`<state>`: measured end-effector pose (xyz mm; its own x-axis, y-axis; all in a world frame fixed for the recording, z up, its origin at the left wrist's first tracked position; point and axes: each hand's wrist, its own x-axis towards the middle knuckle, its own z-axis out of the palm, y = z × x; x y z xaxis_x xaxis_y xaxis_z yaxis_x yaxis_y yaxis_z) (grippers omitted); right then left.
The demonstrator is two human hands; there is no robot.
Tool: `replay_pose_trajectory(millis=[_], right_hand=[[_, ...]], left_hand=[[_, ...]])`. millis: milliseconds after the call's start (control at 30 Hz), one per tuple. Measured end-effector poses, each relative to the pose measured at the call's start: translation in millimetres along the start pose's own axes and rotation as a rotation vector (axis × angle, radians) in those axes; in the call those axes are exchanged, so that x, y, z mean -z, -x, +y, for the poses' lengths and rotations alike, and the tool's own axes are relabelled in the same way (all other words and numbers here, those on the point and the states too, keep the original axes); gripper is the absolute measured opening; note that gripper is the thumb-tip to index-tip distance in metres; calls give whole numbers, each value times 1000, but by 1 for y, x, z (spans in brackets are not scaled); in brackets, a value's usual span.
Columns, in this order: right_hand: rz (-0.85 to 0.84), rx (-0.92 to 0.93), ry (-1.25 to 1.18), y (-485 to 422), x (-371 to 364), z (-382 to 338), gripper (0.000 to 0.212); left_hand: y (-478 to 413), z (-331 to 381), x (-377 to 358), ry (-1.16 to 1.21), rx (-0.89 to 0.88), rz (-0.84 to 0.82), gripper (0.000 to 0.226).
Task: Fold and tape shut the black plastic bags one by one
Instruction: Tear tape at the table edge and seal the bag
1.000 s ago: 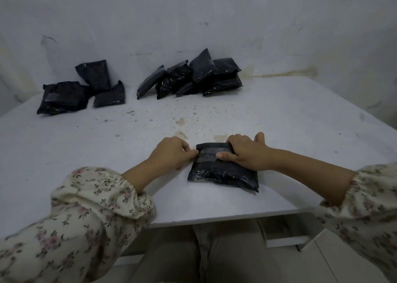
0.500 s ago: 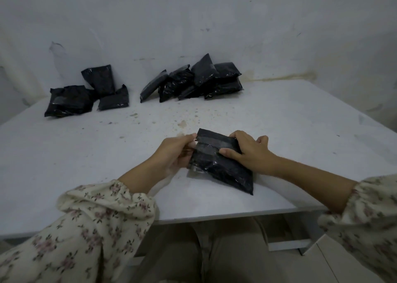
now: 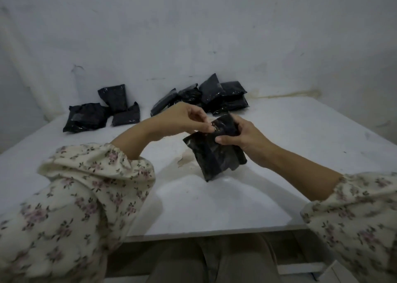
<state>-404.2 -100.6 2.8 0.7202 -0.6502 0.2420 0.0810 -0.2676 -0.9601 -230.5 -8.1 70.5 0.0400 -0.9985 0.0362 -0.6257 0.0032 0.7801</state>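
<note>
A filled black plastic bag [image 3: 211, 156] hangs tilted above the white table [image 3: 279, 164], its lower corner pointing down at the tabletop. My right hand [image 3: 238, 136] grips its upper part, fingers curled over the folded top. At the bag's top left edge, my left hand [image 3: 189, 119] pinches with thumb and fingertips, where a shiny strip of tape shows. A loose flap hangs at the bag's lower right.
Two heaps of black bags lie at the back of the table by the wall: a small heap [image 3: 101, 110] at the left and a bigger heap [image 3: 206, 95] in the middle. A brown stain [image 3: 185, 159] marks the tabletop under the held bag.
The bag lay flat on the table under both hands; both hands have now lifted it off the surface and tilted it upright. The view has tipped, so the heaps sit lower in frame.
</note>
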Motion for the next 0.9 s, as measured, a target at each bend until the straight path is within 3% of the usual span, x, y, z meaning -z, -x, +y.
replay_pose_trajectory(millis=[233, 500, 567, 700, 900], right_hand=[[83, -20, -49, 4, -6, 8, 25], [83, -111, -246, 6, -2, 6, 33], [133, -131, -333, 6, -6, 7, 33], [282, -147, -427, 5, -14, 7, 9], [447, -213, -394, -4, -25, 1, 8]], left_hand=[[-5, 2, -7, -122, -18, 5, 8], [-8, -9, -26, 109, -32, 125, 3], [-9, -11, -35, 154, -15, 186, 5], [-11, -14, -48, 311, 84, 255, 20], [-15, -10, -65, 441, 111, 362, 18]])
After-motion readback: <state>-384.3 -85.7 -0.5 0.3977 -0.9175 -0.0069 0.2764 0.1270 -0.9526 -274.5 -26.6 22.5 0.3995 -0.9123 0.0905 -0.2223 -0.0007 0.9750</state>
